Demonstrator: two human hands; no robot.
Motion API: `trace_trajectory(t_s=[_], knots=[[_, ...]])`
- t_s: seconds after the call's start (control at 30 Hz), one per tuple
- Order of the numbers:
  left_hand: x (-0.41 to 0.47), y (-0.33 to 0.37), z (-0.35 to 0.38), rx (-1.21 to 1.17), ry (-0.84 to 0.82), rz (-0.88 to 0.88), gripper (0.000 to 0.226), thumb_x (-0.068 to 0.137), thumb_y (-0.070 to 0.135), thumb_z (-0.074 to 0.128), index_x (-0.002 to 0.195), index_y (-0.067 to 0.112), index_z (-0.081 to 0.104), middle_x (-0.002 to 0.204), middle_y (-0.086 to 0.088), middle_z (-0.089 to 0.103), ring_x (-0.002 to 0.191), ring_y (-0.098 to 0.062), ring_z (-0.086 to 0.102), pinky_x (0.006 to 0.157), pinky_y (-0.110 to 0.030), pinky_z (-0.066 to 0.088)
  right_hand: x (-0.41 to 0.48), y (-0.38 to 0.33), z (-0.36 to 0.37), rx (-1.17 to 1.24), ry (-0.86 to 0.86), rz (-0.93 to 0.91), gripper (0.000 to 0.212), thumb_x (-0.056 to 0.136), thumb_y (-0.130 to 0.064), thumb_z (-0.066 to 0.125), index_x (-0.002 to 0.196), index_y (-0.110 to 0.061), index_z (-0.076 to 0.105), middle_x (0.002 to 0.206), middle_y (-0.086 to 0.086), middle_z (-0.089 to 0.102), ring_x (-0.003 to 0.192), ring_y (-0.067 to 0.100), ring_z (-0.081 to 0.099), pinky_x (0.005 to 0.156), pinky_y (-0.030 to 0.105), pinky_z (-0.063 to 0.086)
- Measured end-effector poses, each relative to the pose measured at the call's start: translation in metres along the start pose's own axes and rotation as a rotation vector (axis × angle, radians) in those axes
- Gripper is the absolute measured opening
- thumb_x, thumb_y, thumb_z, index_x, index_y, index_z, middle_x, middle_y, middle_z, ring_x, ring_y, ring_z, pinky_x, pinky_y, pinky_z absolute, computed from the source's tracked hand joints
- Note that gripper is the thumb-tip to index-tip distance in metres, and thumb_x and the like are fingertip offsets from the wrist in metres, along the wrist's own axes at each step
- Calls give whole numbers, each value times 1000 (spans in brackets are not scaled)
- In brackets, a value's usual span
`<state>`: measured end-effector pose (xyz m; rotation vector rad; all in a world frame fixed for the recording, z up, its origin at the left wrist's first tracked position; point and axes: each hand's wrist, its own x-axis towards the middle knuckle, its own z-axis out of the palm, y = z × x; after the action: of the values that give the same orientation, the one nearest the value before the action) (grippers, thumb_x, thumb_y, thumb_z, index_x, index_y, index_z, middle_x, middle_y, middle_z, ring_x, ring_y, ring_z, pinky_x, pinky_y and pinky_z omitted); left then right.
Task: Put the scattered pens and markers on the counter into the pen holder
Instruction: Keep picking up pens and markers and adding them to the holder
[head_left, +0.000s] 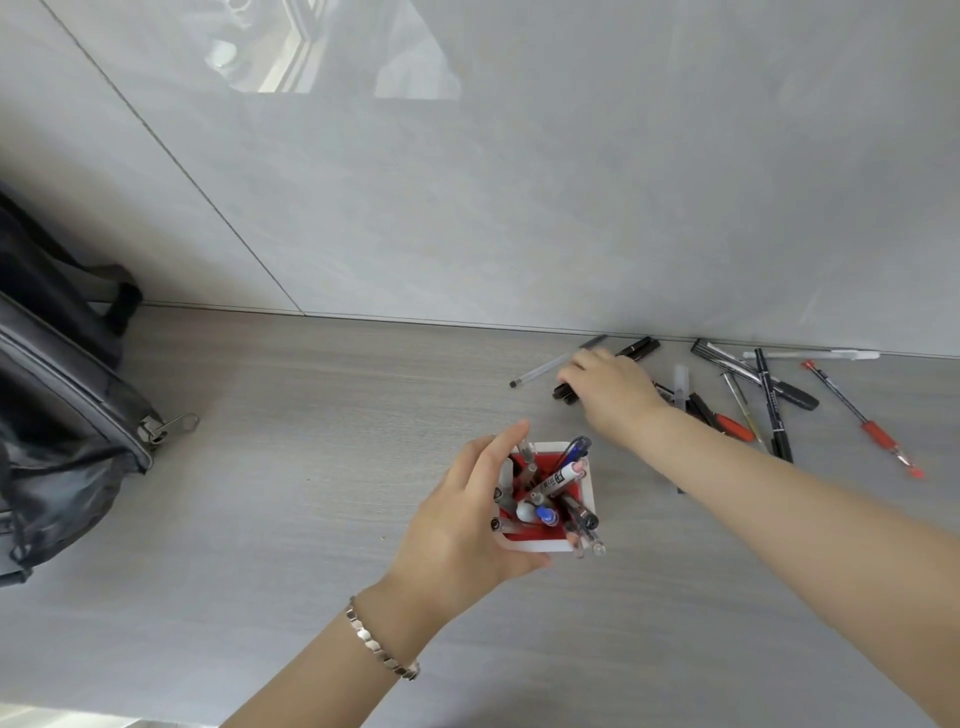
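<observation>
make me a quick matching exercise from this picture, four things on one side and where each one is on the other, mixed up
Things:
1. pen holder
2. backpack
3. bracelet
4. red pen

Places:
A. far left of the counter
B. far right of the scattered pile
C. on the left wrist
D. steadied by the left hand

Pairs: 1-D, 2-A, 3-C, 4-B

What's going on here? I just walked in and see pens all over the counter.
A person is tidying pens into a holder. The left hand steadies the white and red pen holder, already crowded with pens. The right hand reaches to the scattered pens by the wall and is closing on a black marker. Many pens remain on the counter. A dark backpack sits at left.
</observation>
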<state>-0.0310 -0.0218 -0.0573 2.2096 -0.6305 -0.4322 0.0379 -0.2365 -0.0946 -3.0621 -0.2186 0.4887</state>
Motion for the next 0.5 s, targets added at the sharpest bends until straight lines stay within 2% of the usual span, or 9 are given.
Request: trace_trajectory(t_s=[0.07,0.17,0.27,0.3,0.37,0.4,0.47,0.5], knots=[[0,-1,0,-5,6,3,108,53,33,85,123,57,6,113,36,26,102,1,45,71,-2,35,7,-7,0,-116,-29,-51,38,82,8,46,118,-5,46,124,13,49,116,30,44,84,38,41],[0,-1,1,-13,13,10,105,50,43,81,123,58,7,115,36,28,104,4,46,73,-5,40,12,-12,0,-245,-55,-156,35,85,10,42,117,-3,46,125,14,50,117,30,44,88,38,41],[0,-2,1,-19,12,4,105,51,40,83,124,56,9,115,34,30,103,1,49,74,-9,43,7,-5,-10,-224,-11,-171,31,84,8,42,113,-2,48,119,16,50,113,32,46,81,39,43],[0,-2,1,-21,12,6,105,50,43,82,124,57,9,115,34,31,103,0,49,74,-9,43,1,-1,-17,-145,62,-162,29,82,7,46,110,-1,50,115,18,52,109,33,49,77,41,44],[-1,-2,1,-20,19,12,106,50,43,82,122,64,8,115,34,32,102,0,49,73,-4,40,-17,4,-37,107,325,-129,24,76,7,56,99,2,56,101,22,56,96,35,57,70,38,48],[-1,-2,1,-16,23,11,109,50,39,84,119,68,5,114,34,33,101,0,49,72,-2,38,-29,4,-51,277,472,-75,21,73,9,57,94,4,57,93,22,57,87,27,62,69,32,48],[-2,-2,1,-17,21,1,108,51,34,86,117,66,8,113,35,32,100,0,50,70,0,37,-61,1,-80,673,718,100,16,79,11,54,90,-1,56,84,15,51,69,-3,59,60,4,42],[-2,-2,1,-19,18,-2,103,52,33,86,118,62,13,113,35,32,99,-1,50,70,0,37,-79,-1,-91,877,753,189,20,84,8,50,89,-11,54,82,11,50,59,-4,57,55,0,40]])
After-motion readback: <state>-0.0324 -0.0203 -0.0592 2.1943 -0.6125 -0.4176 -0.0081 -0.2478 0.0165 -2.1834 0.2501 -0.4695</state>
